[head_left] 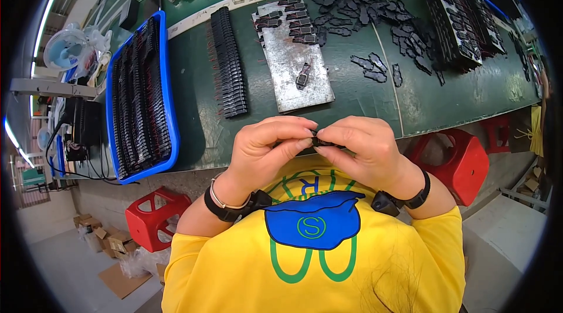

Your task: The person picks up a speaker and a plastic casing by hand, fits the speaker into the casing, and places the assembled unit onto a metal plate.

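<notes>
Close to my body, at the table's near edge, my left hand (267, 144) and my right hand (366, 144) meet fingertip to fingertip. Both pinch a small black plastic part (316, 139), mostly covered by my fingers. Just beyond them lies a scuffed metal plate (293, 81). One small black housing (303, 76) rests on its middle, and several more with reddish wires (301, 23) line its far end. Left of the plate, a long row of black housings (227, 64) stands packed side by side, thin wires sticking out.
A blue tray (171, 125) full of black parts sits at the left. Flat black pieces (358, 17) are heaped at the far right, near stacked plates of parts (451, 26). Red stools (153, 219) stand below the green table (193, 78), on both sides.
</notes>
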`<state>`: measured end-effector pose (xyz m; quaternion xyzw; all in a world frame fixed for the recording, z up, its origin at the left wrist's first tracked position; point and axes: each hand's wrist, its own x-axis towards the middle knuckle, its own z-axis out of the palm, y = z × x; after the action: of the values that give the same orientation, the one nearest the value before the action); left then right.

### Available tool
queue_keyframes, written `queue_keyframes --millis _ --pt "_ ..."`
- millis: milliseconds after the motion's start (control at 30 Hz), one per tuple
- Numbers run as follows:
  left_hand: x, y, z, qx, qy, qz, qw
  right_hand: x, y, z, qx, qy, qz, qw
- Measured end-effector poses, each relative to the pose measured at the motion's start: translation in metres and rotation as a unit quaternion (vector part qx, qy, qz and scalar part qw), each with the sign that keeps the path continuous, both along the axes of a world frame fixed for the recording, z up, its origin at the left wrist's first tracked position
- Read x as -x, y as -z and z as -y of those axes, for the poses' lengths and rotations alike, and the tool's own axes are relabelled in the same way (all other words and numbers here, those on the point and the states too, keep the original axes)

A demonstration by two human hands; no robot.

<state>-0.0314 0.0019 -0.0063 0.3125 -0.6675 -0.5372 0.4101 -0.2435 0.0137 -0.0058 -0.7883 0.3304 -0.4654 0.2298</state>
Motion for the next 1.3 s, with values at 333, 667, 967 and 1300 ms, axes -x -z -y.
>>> queue_keyframes --millis 333,667,967,1300 --pt "0.0 -0.002 0.0 -0.281 -0.011 -0.105 0.954 0.001 -0.003 0.003 0.047 0.021 -0.013 0.999" --pt "0.008 -0.012 0.001 -0.279 -0.041 -0.003 0.959 0.0 -0.002 0.002 0.089 0.023 -0.04 0.995" --pt "0.001 -0.01 0.002 -0.295 -0.012 -0.01 0.956 0.003 0.001 0.002 0.163 0.004 -0.071 0.984" --pt "0.004 -0.011 0.003 -0.323 -0.017 -0.047 0.945 0.0 -0.001 0.002 0.177 0.012 -0.079 0.981"
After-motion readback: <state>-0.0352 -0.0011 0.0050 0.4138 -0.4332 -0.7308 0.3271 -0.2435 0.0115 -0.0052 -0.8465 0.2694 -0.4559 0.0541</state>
